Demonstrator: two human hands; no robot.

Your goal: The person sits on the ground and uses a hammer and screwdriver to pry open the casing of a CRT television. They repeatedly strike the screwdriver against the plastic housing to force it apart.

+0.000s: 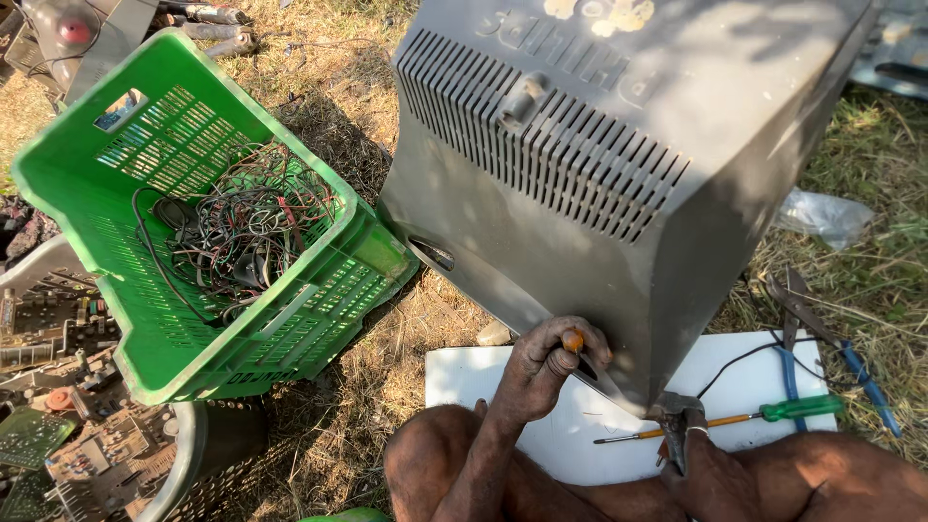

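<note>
Two hands at the bottom corner of the old grey television casing (619, 193), which stands tipped on a white board (483, 377) right in front of them. The left hand (546, 367) is closed around an orange-handled tool (574, 340), its metal shaft running down against the casing's lower edge. The right hand (701, 464) is closed on a pair of pliers (677, 425), jaws up at the corner.

To do this well, I'd say keep the shaft square to the seam, push steadily rather than jab, and let the pliers brace the corner so the shell can't rock.

Just right of the right hand lies a green-handled screwdriver (735, 420); well left of the left hand sits a green crate (77, 155) of tangled wires (242, 227).

The tool's tip is hidden behind the fingers, so what it bites on can't be told. The right hand is partly cut off at the frame's bottom.
</note>
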